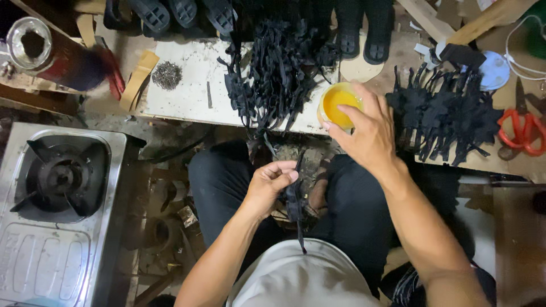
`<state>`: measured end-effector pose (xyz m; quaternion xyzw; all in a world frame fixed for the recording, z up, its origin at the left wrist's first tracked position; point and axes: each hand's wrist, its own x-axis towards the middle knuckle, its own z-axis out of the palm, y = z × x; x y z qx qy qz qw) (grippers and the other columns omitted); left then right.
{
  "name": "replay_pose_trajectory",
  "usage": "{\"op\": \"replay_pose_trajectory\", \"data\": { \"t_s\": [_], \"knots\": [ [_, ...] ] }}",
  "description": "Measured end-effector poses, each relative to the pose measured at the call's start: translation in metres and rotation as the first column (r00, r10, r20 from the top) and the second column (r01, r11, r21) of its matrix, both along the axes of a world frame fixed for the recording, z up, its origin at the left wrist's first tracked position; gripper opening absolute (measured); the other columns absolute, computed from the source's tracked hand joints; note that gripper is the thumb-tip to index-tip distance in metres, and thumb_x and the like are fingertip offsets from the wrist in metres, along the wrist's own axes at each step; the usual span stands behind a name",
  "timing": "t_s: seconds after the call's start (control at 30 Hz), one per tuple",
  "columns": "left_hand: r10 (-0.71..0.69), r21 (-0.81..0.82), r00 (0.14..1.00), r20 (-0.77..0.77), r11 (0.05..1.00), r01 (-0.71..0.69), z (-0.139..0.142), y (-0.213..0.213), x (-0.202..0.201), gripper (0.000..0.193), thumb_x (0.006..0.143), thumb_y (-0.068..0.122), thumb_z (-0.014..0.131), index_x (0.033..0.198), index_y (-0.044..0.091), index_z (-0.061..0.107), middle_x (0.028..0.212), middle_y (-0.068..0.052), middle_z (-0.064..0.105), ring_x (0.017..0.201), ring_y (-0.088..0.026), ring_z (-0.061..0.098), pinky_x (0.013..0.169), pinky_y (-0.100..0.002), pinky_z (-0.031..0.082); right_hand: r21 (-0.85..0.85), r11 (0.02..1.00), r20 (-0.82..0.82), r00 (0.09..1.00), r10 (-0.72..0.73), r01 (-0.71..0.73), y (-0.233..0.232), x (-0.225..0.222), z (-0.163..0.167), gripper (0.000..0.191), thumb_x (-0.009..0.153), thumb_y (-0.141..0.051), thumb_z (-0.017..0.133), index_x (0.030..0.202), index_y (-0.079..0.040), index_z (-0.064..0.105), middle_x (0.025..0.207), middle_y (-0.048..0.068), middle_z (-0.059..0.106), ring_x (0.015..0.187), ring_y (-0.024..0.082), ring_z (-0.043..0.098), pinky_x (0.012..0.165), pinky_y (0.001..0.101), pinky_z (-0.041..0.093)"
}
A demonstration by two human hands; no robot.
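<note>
Seen from above, a seated person works at a low white worktop [187,85]; the left hand [272,183] pinches 1 black sandal strap [296,204] over the lap, fingers closed on its upper end, the rest dangling; the right hand [367,133] reaches forward, fingers resting on the rim of a small cup of yellow glue [339,104] at the worktop's near edge. A pile of black straps [278,68] lies just beside the cup; red scissors [523,131] sit far right; a gas stove [60,176] stands left. Done well, I'd judge, the cup stays steadied and the strap end taut, clear of the trousers.
</note>
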<state>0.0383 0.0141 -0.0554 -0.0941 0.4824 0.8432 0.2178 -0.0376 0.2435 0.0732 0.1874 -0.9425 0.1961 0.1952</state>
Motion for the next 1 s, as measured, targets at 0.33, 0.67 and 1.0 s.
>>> {"op": "replay_pose_trajectory", "data": {
  "t_s": [0.33, 0.67, 1.0],
  "knots": [
    [0.03, 0.374, 0.993, 0.112, 0.925, -0.07, 0.015, -0.003, 0.006, 0.033, 0.094, 0.002, 0.067, 0.126, -0.002, 0.067, 0.117, -0.011, 0.074, 0.105, -0.016, 0.069, 0.097, -0.034, 0.055, -0.066, 0.998, 0.05, 0.999, 0.011, -0.008, 0.022, -0.004, -0.013, 0.022, 0.086, -0.025, 0.084, 0.088, -0.004, 0.078, 0.151, 0.016, 0.057, 0.149, 0.04, 0.043, 0.125, 0.047, 0.034],
    [-0.052, 0.463, 0.99, 0.13, 0.886, -0.014, 0.04, 0.004, 0.007, 0.037, 0.094, 0.008, 0.07, 0.13, 0.002, 0.066, 0.113, -0.009, 0.074, 0.099, -0.017, 0.071, 0.09, -0.037, 0.058, -0.243, 0.921, 0.007, 0.949, 0.317, -0.305, -0.018, 0.057, -0.019, 0.039, 0.08, -0.013, 0.078, 0.118, -0.007, 0.074, 0.154, 0.024, 0.043, 0.146, 0.043, 0.041, 0.124, 0.0514, 0.033],
    [-0.002, 0.452, 0.995, 0.101, 0.891, -0.045, 0.041, 0.009, 0.015, 0.041, 0.095, 0.006, 0.069, 0.134, 0.0, 0.063, 0.115, -0.008, 0.073, 0.102, -0.014, 0.07, 0.095, -0.034, 0.056, -0.044, 0.931, -0.143, 0.925, 0.353, -0.362, -0.019, 0.064, -0.035, 0.046, 0.08, -0.005, 0.079, 0.123, -0.02, 0.076, 0.16, 0.016, 0.036, 0.149, 0.044, 0.037, 0.124, 0.054, 0.037]
  ]
}}
